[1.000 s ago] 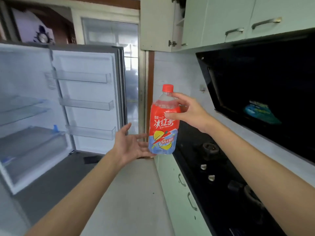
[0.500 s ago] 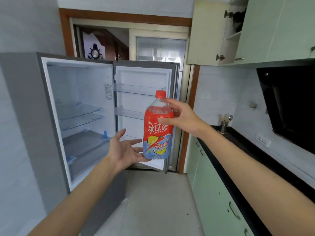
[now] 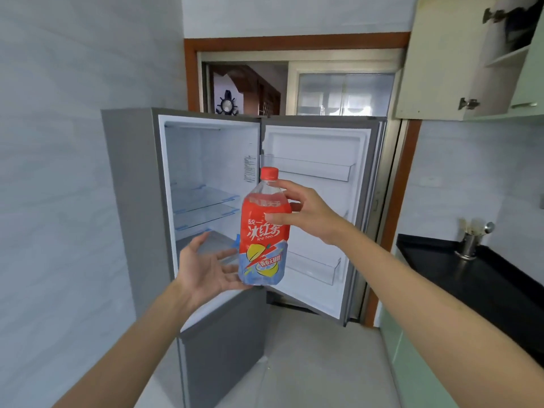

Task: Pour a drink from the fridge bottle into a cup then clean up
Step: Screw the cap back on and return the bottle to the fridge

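My right hand (image 3: 309, 214) grips the capped bottle (image 3: 263, 231), label reading "Ice Tea"; my left hand (image 3: 206, 267), fingers spread, cups its base.

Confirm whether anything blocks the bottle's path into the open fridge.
Nothing visible does. The fridge door is swung open, and the bottle, gripped by the right hand, faces the glass shelves. The open left hand is by its base, not ahead of it.
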The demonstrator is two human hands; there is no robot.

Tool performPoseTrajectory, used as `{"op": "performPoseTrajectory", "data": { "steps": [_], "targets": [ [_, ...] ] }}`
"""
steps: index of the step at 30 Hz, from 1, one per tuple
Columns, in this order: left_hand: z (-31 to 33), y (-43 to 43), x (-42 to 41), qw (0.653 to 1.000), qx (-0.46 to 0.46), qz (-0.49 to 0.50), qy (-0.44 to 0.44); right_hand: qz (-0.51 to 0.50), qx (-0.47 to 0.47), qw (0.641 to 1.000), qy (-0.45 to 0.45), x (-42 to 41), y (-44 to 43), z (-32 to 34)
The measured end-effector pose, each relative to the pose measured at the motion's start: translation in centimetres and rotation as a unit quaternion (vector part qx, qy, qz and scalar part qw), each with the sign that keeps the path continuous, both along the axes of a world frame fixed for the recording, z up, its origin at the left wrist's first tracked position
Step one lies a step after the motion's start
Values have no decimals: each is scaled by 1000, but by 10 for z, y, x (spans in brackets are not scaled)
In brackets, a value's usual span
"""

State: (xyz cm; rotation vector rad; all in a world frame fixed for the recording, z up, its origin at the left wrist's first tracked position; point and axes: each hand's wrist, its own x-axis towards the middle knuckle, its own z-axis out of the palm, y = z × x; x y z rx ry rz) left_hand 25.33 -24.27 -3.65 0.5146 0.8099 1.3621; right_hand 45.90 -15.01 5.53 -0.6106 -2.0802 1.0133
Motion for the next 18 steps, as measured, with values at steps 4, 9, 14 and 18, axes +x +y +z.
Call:
{"op": "performPoseTrajectory", "data": {
  "steps": [4, 9, 14, 18],
  "targets": [
    [-1, 20, -15, 999, -1, 33, -7, 26, 4, 1000, -5, -23, 31, -1],
    [-2, 61, -20, 998, -2, 63, 0, 51, 12, 999, -3, -38, 81, -1],
    [0, 108, -21, 996, 5, 86, -10, 70, 15, 997, 2, -43, 136, 6],
    [0, 142, -21, 995, 16, 102, -8, 89, 26, 996, 3, -49, 173, 8]
  ]
}}
